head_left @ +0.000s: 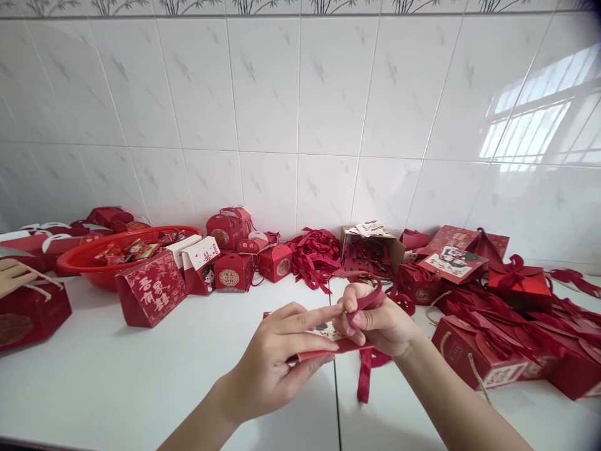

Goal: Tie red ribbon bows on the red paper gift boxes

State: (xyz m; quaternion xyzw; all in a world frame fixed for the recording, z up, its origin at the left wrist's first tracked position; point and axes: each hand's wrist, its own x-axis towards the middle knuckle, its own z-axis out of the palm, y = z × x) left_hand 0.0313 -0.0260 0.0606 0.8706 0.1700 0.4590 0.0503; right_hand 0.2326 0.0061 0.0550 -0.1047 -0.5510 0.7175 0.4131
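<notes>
My left hand (277, 357) grips a red gift box (350, 344) with a light printed panel, thumb below and fingers above its edge. Much of that box is hidden behind both hands, so its full shape does not show. In my right hand (380, 322), thumb and fingers pinch a dark red ribbon (370, 299) that loops over the hand. A ribbon end (364, 382) hangs down below the box. The left index fingertip meets the right fingers at the ribbon.
Left stands a red basin (89, 260) of wrapped sweets, near a tent-shaped red box (151, 288). Behind the hands lie a ribbon pile (314, 254) and an open carton (397, 247). Several ribboned boxes (474, 351) crowd the right. A tiled wall (263, 113) backs the white table (141, 388).
</notes>
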